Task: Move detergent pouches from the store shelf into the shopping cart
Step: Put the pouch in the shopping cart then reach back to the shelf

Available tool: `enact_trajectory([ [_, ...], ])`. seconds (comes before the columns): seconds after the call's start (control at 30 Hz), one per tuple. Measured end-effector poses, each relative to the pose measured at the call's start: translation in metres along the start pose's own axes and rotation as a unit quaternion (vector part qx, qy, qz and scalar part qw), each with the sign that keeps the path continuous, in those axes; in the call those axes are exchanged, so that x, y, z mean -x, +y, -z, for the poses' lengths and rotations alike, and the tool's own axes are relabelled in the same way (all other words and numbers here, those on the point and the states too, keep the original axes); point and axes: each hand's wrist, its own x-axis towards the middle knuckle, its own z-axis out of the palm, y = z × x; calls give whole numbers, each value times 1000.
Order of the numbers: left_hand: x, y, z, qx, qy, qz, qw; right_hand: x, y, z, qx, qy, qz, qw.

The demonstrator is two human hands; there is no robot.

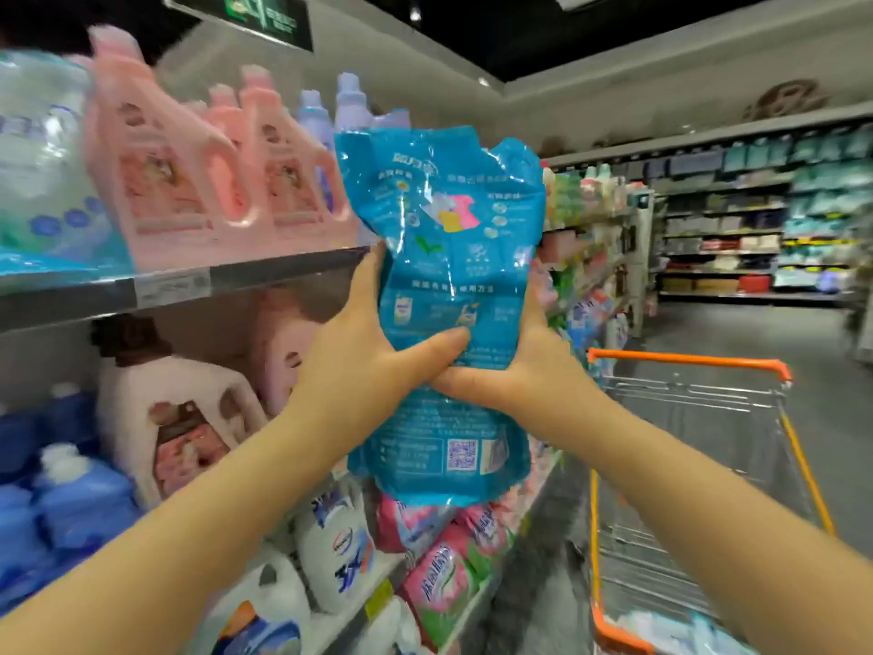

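A blue detergent pouch [449,238] with white print is held upright in the air in front of the store shelf [189,286]. My left hand [373,352] grips its middle from the left, thumb across the front. My right hand [515,371] grips it from the right, thumb under my left thumb. The shopping cart [689,366] with an orange rim stands to the right, below the pouch. Pale pouches [680,631] lie in the cart's near end.
Pink jugs [156,182] fill the upper shelf, pink, blue and white bottles [330,555] the lower ones. Pink and green pouches [444,593] lean at the shelf's low front edge. The grey aisle floor [737,333] runs ahead to more shelving [756,219] at the back.
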Motion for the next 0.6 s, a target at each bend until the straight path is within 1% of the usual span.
enact_trajectory([
  [0.17,-19,-20,-157,95,-111,32,989,42,64,116,78,108,-83,988],
  [0.27,-33,-35,-248,147,-167,33,974,56,106,179,95,170,-126,973],
  [0.33,-42,-46,-305,169,-210,52,961,61,135,215,115,202,-165,959],
  [0.47,-55,-72,-410,181,-307,92,930,73,199,279,134,272,-236,923],
  [0.53,-53,-88,-458,171,-365,125,907,83,238,305,127,302,-283,901],
  [0.6,-47,-107,-501,149,-402,144,892,96,277,326,112,320,-330,881],
])
